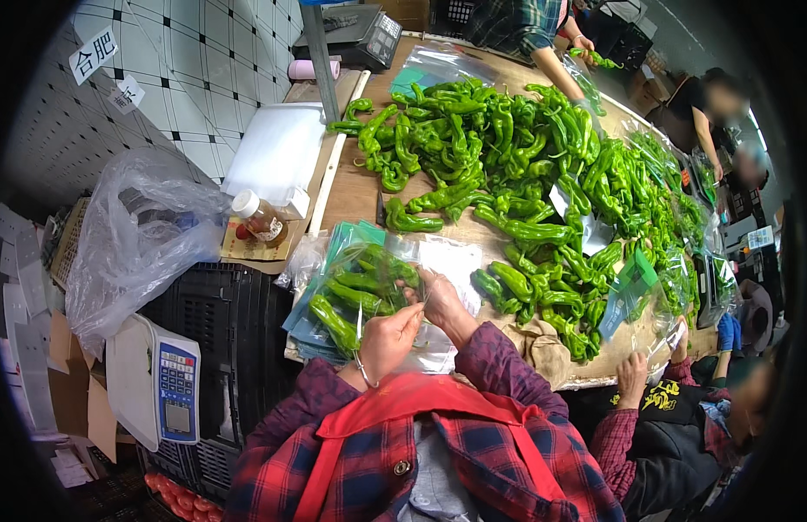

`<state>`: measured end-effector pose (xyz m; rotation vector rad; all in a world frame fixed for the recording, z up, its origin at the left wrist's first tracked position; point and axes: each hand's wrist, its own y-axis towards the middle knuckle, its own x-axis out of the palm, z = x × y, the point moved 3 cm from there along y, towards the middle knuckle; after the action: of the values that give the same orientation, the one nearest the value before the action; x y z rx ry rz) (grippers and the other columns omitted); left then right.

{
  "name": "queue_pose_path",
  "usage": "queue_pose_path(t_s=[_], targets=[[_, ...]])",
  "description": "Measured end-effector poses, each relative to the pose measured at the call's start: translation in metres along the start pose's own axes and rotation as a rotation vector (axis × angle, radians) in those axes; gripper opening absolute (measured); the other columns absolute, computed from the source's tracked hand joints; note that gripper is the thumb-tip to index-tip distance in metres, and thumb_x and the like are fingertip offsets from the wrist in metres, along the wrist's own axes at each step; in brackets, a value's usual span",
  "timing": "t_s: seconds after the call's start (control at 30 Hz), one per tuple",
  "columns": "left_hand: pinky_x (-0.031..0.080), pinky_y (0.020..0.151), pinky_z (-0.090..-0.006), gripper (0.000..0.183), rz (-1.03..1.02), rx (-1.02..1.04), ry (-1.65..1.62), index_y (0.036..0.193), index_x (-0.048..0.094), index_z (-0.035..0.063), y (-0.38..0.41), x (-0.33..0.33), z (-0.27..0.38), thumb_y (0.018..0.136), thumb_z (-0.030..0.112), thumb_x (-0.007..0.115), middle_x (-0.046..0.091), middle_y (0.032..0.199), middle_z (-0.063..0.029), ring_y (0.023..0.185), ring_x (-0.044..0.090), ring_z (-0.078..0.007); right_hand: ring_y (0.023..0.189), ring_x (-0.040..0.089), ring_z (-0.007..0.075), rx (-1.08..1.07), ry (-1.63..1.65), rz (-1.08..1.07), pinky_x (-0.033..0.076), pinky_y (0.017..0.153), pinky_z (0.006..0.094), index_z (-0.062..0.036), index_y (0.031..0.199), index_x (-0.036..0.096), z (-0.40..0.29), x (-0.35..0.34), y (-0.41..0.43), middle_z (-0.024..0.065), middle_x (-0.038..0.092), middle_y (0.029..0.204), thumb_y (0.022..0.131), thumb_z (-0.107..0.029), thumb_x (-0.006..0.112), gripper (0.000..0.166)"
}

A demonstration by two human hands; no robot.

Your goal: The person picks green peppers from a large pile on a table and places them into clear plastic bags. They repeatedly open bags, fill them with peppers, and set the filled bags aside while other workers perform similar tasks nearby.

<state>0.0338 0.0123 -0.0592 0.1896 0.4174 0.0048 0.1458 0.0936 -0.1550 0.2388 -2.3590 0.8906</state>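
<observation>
My left hand (389, 339) and my right hand (442, 301) meet at the open edge of a clear plastic bag (377, 264), with the film pinched between their fingers. Several long green peppers (356, 297) lie inside the bag. Beneath it is a stack of green-and-clear printed bags (312, 320) at the table's near left edge. A large heap of loose green peppers (501, 140) spreads over the wooden table beyond my hands, and more peppers (540, 287) lie just to the right of them.
A digital scale (178, 385) stands at the left, near a black plastic crate (214, 320). A bottle with a white cap (263, 218) stands beside a metal post (320, 62). A tan cloth (539, 349) lies at the near edge. Co-workers' hands (632, 378) handle bags at the right.
</observation>
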Motion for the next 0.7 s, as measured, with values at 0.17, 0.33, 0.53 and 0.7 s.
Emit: queue_pose_path(t_s=[0.17, 0.33, 0.53, 0.7], targets=[[0.045, 0.053, -0.0255, 0.019, 0.016, -0.135, -0.106, 0.105, 0.066, -0.0024, 0.005, 0.0, -0.001, 0.089, 0.008, 0.061, 0.066, 0.07, -0.0114, 0.06, 0.057, -0.0068, 0.099, 0.06, 0.0386, -0.461, -1.05, 0.237, 0.049, 0.086, 0.0426, 0.005, 0.127, 0.045, -0.008, -0.014, -0.034, 0.0283, 0.058, 0.111, 0.091, -0.028, 0.056, 0.05], [0.027, 0.042, -0.0197, 0.017, 0.169, -0.465, -0.7, 0.095, 0.066, -0.0004, 0.021, -0.027, 0.003, 0.094, 0.014, 0.057, 0.05, 0.059, 0.0058, 0.047, 0.037, -0.0014, 0.106, 0.056, 0.0392, -0.821, -1.205, 0.046, 0.045, 0.092, 0.0432, 0.0027, 0.115, 0.055, -0.027, 0.012, -0.103, 0.0227, 0.059, 0.114, 0.081, -0.021, 0.064, 0.043], [0.033, 0.039, -0.0196, 0.016, -0.043, -0.262, -0.699, 0.102, 0.061, -0.0013, 0.06, -0.037, 0.107, 0.096, 0.012, 0.053, 0.049, 0.055, 0.0018, 0.042, 0.043, -0.0038, 0.075, 0.063, 0.0322, -0.808, -1.083, -0.332, 0.051, 0.069, 0.0382, -0.0003, 0.1, 0.06, -0.069, 0.087, -0.145, 0.0175, 0.063, 0.081, 0.08, -0.024, 0.067, 0.032], [0.048, 0.051, -0.024, 0.022, -0.232, 0.042, -0.511, 0.11, 0.059, -0.0044, 0.081, -0.023, 0.165, 0.097, 0.01, 0.049, 0.063, 0.078, -0.0121, 0.056, 0.058, -0.0135, 0.051, 0.056, 0.0091, -0.523, -0.641, -0.068, 0.047, 0.049, 0.0267, -0.0051, 0.078, 0.067, -0.138, 0.059, -0.154, 0.0023, 0.063, 0.059, 0.095, -0.033, 0.051, 0.036]])
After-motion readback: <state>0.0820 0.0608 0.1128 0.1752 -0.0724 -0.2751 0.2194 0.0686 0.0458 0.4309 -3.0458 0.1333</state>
